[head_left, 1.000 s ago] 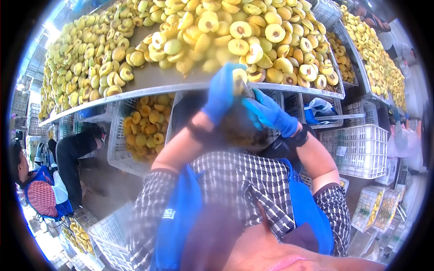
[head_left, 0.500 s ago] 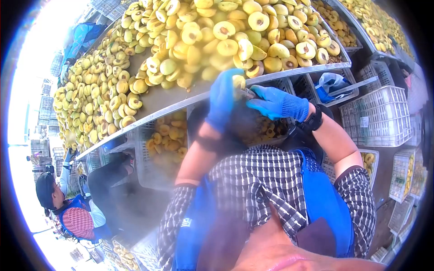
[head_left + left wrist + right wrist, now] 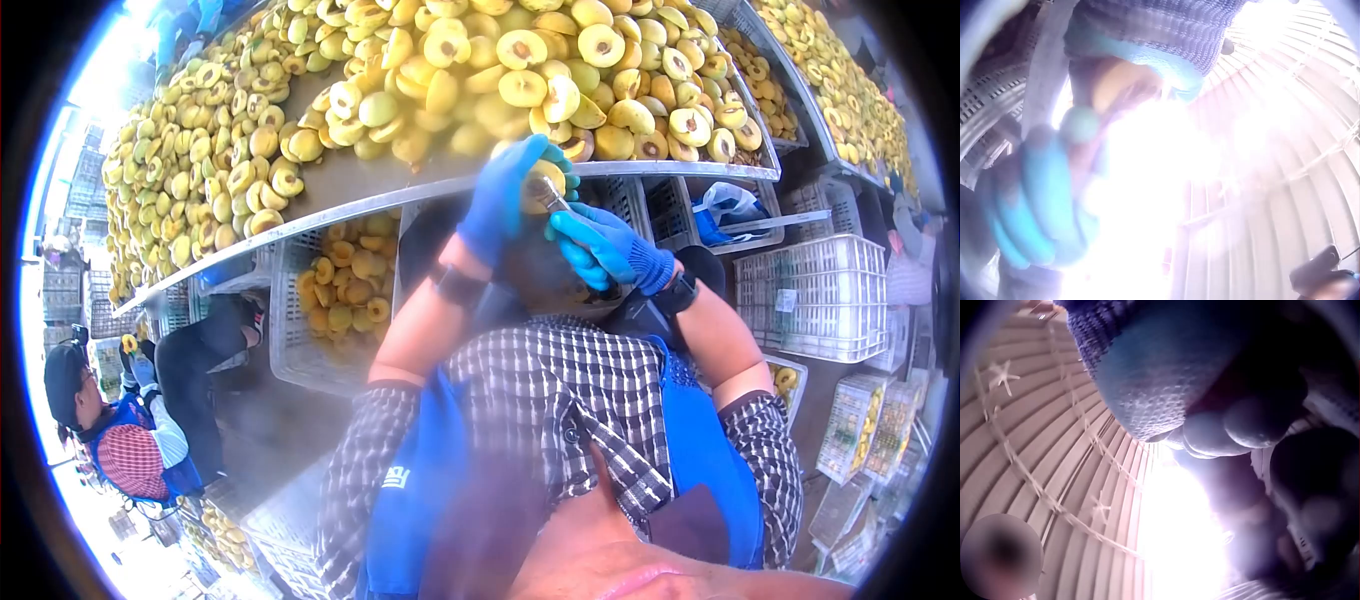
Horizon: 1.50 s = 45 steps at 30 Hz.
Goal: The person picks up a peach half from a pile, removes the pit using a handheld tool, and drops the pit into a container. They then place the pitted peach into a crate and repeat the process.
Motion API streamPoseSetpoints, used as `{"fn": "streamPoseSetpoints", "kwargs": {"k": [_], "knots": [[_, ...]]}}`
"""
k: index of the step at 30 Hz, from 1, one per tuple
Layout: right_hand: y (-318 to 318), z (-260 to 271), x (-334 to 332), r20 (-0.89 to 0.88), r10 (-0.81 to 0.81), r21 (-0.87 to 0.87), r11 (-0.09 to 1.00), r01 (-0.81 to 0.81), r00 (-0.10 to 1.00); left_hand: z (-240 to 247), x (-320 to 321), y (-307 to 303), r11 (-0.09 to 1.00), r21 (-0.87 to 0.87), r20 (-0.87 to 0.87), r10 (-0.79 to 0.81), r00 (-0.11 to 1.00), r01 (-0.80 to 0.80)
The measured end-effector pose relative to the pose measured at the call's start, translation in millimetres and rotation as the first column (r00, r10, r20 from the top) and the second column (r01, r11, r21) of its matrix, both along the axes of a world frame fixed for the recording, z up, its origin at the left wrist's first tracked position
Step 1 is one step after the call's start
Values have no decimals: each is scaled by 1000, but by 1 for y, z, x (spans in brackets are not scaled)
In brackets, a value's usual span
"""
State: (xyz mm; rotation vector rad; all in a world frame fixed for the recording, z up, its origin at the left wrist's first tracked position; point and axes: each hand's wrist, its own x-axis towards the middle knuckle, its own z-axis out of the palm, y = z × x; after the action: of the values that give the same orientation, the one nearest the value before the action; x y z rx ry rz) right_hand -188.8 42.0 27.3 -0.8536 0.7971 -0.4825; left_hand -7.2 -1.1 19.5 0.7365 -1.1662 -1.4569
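In the head view my left hand (image 3: 500,195), in a blue glove, holds a yellow peach half (image 3: 547,180) at the table's front edge. My right hand (image 3: 608,248), gloved the same, grips a slim metal tool (image 3: 553,203) whose end overlaps the peach half. The tool's handle is hidden in the curled fingers. In the left wrist view, glare washes out much of the work, and the right hand (image 3: 1041,200) shows blurred with bent fingers. Dark in the right wrist view, the right hand (image 3: 1154,381) has its fingertips (image 3: 1210,434) curled under.
Peach halves (image 3: 600,45) heap over the metal-edged table (image 3: 390,190). Below it stand a crate of peaches (image 3: 290,340) and a bin with a blue-and-white bag (image 3: 730,212). A white crate (image 3: 810,300) stands at right. Another person (image 3: 130,440) sits at left.
The peach half shows more fully between my hands, and the tool's end now overlaps it. My right hand has turned and dropped slightly. The seated person's hand has left the table.
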Motion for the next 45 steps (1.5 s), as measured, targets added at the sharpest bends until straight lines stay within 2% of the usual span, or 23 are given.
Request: {"fn": "streamPoseSetpoints", "kwargs": {"k": [5, 8, 9, 10, 11, 13, 14, 15, 17, 19, 21, 22, 25, 28, 31, 33, 35, 37, 38, 39, 41, 43, 45], "knots": [[1, -17, 1, 229, -19, 141, 990, -14, 973, -11, -12, 4, 968, 252, -344, 110, 932, -21], [6, -32, 24, 40, -212, -248, 944, 215, 976, -22, -26, -3, 919, 384, -468, 274, 840, -86], [8, -42, 30, 15, -286, -415, 870, 266, 958, -22, -26, -5, 895, 432, -499, 340, 797, -111], [7, -55, 38, 60, -324, -614, 733, 291, 944, -14, -18, 0, 922, 340, -390, 317, 864, -185], [12, -59, 32, 47, -293, -500, 820, 277, 955, -1, -17, 5, 880, 325, -238, 429, 871, -345], [21, -48, 27, 24, -251, -239, 938, 250, 968, -16, -7, -2, 814, 103, -139, 581, 802, -572], [25, -36, 21, -50, -179, -161, 972, 169, 983, -22, 11, -12, 779, 94, -237, 622, 746, -620], [25, -42, 10, -94, -123, -174, 979, 105, 988, -17, 35, -9, 754, 61, -149, 654, 741, -654], [19, -58, -11, -507, -76, -431, 885, -177, 858, -8, 88, 2, 570, -442, 212, 817, 536, -693], [20, -86, -52, -705, -146, -583, 675, -451, 694, -2, 141, 17, 473, -726, 425, 879, 215, -499], [23, -95, -63, -762, -240, -621, 536, -572, 602, 1, 192, 29, 561, -796, 598, 789, -145, -229], [23, -95, -60, -779, -270, -617, 493, -613, 567, 8, 202, 30, 602, -768, 639, 689, -342, -221], [17, -86, -48, -806, -239, -580, 501, -642, 542, 9, 231, -11, 605, -584, 780, 602, -169, -542], [10, -83, -25, -763, -252, -636, 452, -625, 595, 2, 250, -58, 696, -413, 908, 368, -202, -588], [14, -62, -14, -812, -216, -574, 470, -671, 543, -9, 267, -58, 880, -214, 967, 130, -220, -424], [17, -67, -21, -759, -238, -635, 477, -608, 606, -14, 257, -29, 826, -419, 908, 373, -193, -376], [19, -84, -33, -715, -297, -691, 439, -575, 633, -43, 254, -9, 840, -420, 907, 374, -194, -344], [20, -76, -35, -733, -273, -670, 454, -588, 624, -44, 250, 27, 561, -816, 578, 783, -229, -141], [21, -77, -38, -735, -262, -665, 458, -590, 625, -32, 242, 43, 361, -927, 371, 833, -410, -105], [25, -78, -39, -735, -253, -662, 464, -588, 629, -31, 247, 50, 315, -939, 340, 803, -490, -137], [24, -79, -41, -707, -253, -691, 447, -568, 661, -49, 265, 36, 318, -870, 462, 792, -399, -376], [19, -85, -43, -770, -229, -618, 500, -607, 596, -34, 262, 8, 632, -702, 710, 581, -399, -329], [18, -75, -34, -770, -230, -611, 535, -584, 595, -8, 240, -19, 796, -515, 840, 396, -370, -318]]}}
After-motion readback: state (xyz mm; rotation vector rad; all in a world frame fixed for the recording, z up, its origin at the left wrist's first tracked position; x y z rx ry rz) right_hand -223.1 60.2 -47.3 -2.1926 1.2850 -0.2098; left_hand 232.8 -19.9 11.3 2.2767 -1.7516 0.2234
